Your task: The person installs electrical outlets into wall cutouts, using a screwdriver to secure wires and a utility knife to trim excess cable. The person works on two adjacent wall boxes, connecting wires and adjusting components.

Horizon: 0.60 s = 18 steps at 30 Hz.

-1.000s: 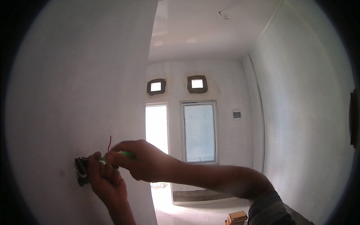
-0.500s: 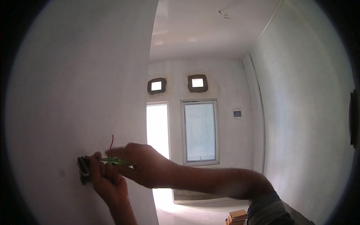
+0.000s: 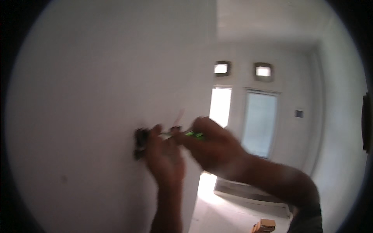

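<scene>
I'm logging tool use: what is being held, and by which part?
The right hand holds a green-handled tool by its handle. The left hand is near its other end; blur hides any hold there.

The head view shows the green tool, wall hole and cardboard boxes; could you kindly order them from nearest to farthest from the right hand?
1. Green tool, in the right hand.
2. Wall hole, left of that hand.
3. Cardboard boxes, on the floor, lower right.
</scene>
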Each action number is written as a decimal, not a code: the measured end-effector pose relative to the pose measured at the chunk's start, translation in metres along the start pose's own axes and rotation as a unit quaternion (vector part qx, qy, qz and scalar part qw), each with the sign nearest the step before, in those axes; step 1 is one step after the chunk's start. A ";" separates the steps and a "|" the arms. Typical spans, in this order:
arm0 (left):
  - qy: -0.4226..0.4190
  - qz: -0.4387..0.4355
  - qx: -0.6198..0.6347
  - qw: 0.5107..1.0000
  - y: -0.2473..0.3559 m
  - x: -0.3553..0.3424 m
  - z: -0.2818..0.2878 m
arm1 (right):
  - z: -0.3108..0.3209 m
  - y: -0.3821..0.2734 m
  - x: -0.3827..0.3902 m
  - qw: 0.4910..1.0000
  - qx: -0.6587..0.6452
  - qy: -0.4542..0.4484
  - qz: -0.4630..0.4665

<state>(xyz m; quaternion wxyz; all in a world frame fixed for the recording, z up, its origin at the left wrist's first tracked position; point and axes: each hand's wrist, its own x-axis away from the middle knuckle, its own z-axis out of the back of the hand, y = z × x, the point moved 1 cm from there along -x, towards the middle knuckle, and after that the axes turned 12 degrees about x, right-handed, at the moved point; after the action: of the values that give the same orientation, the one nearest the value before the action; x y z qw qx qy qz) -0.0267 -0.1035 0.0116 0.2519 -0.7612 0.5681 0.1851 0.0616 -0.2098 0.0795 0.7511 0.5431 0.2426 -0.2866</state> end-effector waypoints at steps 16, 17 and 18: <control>-0.082 0.169 0.090 0.978 0.006 0.005 -0.001 | 0.001 0.012 -0.009 0.993 -0.093 -0.009 -0.074; -0.099 0.167 0.103 0.976 0.002 0.002 0.003 | 0.006 0.009 -0.012 0.993 -0.074 -0.032 -0.091; -0.116 0.169 0.116 0.972 -0.001 0.002 0.001 | 0.005 0.008 -0.011 0.998 -0.037 -0.005 -0.059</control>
<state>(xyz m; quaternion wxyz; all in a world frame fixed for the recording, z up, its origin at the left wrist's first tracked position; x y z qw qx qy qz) -0.0253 -0.1041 0.0094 0.3678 -0.5931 0.6732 0.2445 0.0595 -0.2107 0.0936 0.7536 0.4979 0.2811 -0.3243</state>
